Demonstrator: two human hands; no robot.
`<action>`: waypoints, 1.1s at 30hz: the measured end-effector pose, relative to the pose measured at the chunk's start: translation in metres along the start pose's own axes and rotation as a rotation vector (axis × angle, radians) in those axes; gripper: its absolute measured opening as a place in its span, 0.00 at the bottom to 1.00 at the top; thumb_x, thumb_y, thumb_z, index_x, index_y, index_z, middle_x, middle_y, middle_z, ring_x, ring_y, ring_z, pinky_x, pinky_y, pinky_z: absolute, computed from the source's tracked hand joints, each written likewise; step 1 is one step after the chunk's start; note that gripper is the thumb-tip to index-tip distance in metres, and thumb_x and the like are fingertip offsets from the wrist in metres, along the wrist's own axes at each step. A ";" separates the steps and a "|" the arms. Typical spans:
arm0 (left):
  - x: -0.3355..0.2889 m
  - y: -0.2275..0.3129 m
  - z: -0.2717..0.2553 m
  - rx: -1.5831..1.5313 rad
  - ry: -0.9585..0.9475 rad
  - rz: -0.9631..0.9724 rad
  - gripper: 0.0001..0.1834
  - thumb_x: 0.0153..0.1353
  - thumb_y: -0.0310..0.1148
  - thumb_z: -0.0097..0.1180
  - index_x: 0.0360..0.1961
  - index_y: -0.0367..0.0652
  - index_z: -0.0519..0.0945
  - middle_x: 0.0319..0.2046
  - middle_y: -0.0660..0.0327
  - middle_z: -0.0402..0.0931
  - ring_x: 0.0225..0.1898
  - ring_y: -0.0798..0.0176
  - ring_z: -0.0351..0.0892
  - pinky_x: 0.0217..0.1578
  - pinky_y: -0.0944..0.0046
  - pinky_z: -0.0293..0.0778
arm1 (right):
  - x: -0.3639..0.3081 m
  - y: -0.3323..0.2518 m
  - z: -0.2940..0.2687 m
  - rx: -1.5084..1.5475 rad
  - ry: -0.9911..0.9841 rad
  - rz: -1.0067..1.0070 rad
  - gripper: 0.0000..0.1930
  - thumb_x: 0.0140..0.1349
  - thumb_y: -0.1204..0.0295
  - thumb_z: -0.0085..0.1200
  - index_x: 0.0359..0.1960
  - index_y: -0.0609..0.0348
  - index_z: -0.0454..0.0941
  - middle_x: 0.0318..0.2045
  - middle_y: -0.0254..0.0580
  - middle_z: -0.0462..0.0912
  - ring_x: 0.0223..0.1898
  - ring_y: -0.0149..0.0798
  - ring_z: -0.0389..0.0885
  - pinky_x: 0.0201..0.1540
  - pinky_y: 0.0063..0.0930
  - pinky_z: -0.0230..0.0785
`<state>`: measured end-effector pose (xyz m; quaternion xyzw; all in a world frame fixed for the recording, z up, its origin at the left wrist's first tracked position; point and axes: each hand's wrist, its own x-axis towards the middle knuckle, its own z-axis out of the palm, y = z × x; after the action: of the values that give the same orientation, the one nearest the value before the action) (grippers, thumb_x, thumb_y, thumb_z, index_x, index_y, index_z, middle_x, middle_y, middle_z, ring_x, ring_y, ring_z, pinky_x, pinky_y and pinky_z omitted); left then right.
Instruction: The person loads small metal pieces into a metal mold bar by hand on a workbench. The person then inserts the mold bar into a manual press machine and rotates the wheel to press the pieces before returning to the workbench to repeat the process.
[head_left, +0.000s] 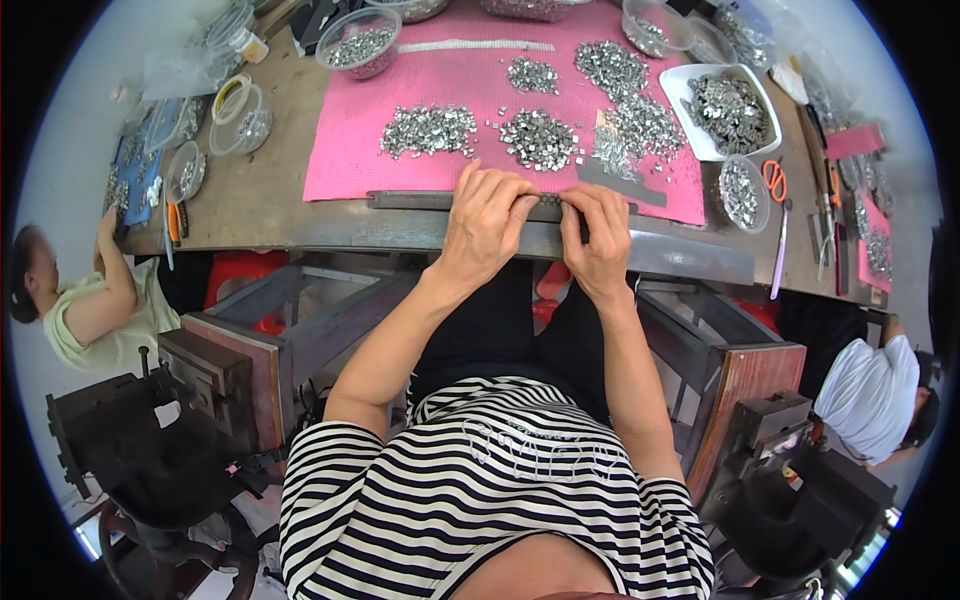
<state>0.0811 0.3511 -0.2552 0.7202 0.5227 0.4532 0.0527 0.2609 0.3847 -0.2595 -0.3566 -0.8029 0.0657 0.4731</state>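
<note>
Pink mat (340, 165) on brown table (270, 180), hands (483, 222) between two co-workers (95, 318)

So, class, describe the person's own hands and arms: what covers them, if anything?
The left hand and right hand are bare, without gloves. Both forearms are uncovered, below short, black-and-white striped fabric sleeves. No ring can be made out.
</note>
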 end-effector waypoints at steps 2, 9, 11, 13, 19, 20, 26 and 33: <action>0.003 0.008 0.002 0.061 0.051 -0.014 0.08 0.59 0.28 0.65 0.40 0.41 0.81 0.38 0.60 0.79 0.45 0.54 0.77 0.59 0.44 0.65 | 0.001 0.000 0.000 -0.001 0.004 -0.007 0.13 0.55 0.84 0.62 0.41 0.60 0.81 0.41 0.41 0.82 0.45 0.46 0.81 0.48 0.40 0.69; 0.003 0.007 -0.009 0.067 0.120 -0.041 0.15 0.59 0.30 0.66 0.48 0.44 0.82 0.45 0.59 0.81 0.53 0.53 0.78 0.68 0.38 0.56 | 0.000 0.000 -0.001 0.012 0.006 -0.015 0.12 0.55 0.84 0.62 0.41 0.61 0.81 0.40 0.43 0.82 0.44 0.47 0.81 0.47 0.40 0.69; 0.001 -0.010 -0.027 0.210 0.060 -0.123 0.19 0.66 0.35 0.60 0.58 0.47 0.81 0.60 0.60 0.77 0.66 0.46 0.68 0.69 0.27 0.47 | -0.001 0.002 -0.002 0.009 -0.004 0.002 0.11 0.55 0.84 0.62 0.40 0.61 0.81 0.39 0.42 0.82 0.44 0.47 0.81 0.48 0.40 0.68; -0.004 -0.030 -0.045 0.368 -0.049 -0.199 0.22 0.72 0.43 0.53 0.64 0.50 0.79 0.69 0.68 0.71 0.74 0.39 0.55 0.67 0.18 0.38 | 0.008 -0.001 -0.004 -0.005 -0.012 -0.009 0.11 0.55 0.84 0.62 0.39 0.60 0.81 0.38 0.41 0.82 0.43 0.45 0.81 0.49 0.39 0.66; -0.014 -0.040 -0.076 0.291 -0.234 -0.202 0.20 0.74 0.46 0.50 0.59 0.52 0.83 0.65 0.69 0.76 0.76 0.38 0.52 0.66 0.15 0.26 | 0.059 -0.006 0.014 0.012 -0.092 -0.119 0.07 0.58 0.79 0.62 0.38 0.56 0.82 0.37 0.37 0.81 0.41 0.43 0.78 0.47 0.37 0.65; -0.015 -0.040 -0.079 0.228 -0.245 -0.204 0.18 0.73 0.45 0.52 0.57 0.52 0.85 0.63 0.69 0.78 0.76 0.39 0.55 0.67 0.15 0.25 | 0.065 -0.007 0.021 0.018 -0.130 -0.133 0.07 0.58 0.79 0.62 0.38 0.56 0.82 0.37 0.38 0.82 0.41 0.43 0.79 0.46 0.37 0.65; -0.008 -0.045 -0.079 0.194 0.064 -0.281 0.09 0.64 0.36 0.64 0.43 0.52 0.89 0.40 0.67 0.86 0.50 0.58 0.78 0.61 0.44 0.56 | 0.086 -0.006 0.071 -0.046 -0.267 -0.217 0.04 0.59 0.74 0.63 0.35 0.56 0.84 0.33 0.39 0.78 0.40 0.44 0.75 0.46 0.39 0.64; 0.001 -0.049 -0.079 0.288 0.010 -0.318 0.04 0.59 0.36 0.67 0.33 0.50 0.87 0.31 0.67 0.81 0.39 0.60 0.75 0.53 0.51 0.59 | 0.087 -0.005 0.069 -0.070 -0.410 -0.185 0.04 0.59 0.75 0.62 0.36 0.56 0.83 0.34 0.41 0.78 0.42 0.45 0.76 0.46 0.41 0.64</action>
<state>-0.0093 0.3425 -0.2347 0.6264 0.6894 0.3634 0.0178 0.1768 0.4519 -0.2323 -0.2769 -0.9134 0.0652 0.2912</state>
